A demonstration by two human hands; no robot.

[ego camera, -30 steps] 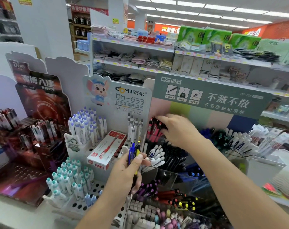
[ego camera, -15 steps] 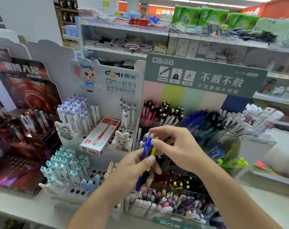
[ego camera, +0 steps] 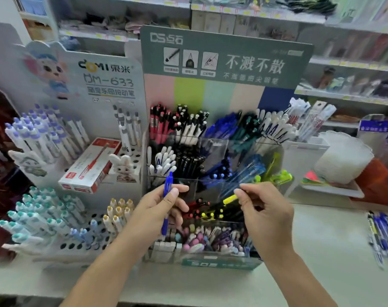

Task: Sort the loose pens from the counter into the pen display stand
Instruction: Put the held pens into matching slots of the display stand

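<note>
The left hand (ego camera: 160, 207) is clamped on a blue pen (ego camera: 167, 191), held upright in front of the pen display stand (ego camera: 210, 262); the right hand (ego camera: 264, 209) pinches a yellow-ended pen (ego camera: 229, 199) just over the stand's lower middle rows. The likeliest slip, I judge, is a mis-sort: the clear compartments sit tight together by colour, so the yellow-ended pen could drop among the red ones beside it, or a sleeve could knock upright pens askew. More loose pens (ego camera: 381, 231) lie on the pale bench (ego camera: 321, 251) at the near right, well apart from the stand. To the left stands a white stand (ego camera: 113, 72) of pastel pens with a red-and-white box (ego camera: 91, 167); shop shelves (ego camera: 354, 63) fill the far side.
</note>
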